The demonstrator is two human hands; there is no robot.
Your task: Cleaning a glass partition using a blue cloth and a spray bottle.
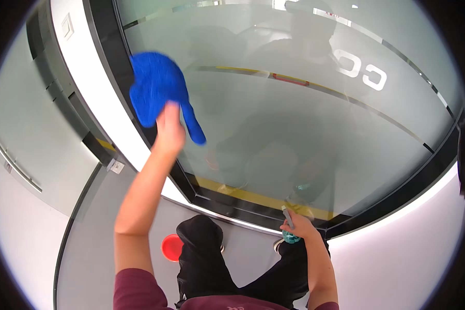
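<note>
My left hand (pixel 170 130) reaches up to the upper left, its fingers closed on a blue cloth (pixel 157 85). The cloth spreads over the left edge of a large frosted glass panel (pixel 274 124) and its black frame, and one corner hangs down to the right. Whether it presses on the glass I cannot tell. Low on the right, my right hand (pixel 303 227) is wrapped round a spray bottle (pixel 291 237) with a see-through teal body and a grey-white head. The bottle is held in front of the panel's bottom edge, partly hidden by my fingers.
A red round tub (pixel 172 248) stands on the grey floor (pixel 93 248) beside my left leg. Further left are a pale door with a long metal handle (pixel 15 163) and a small metal fitting (pixel 115 166) near the floor. A white switch (pixel 67 26) sits on the wall.
</note>
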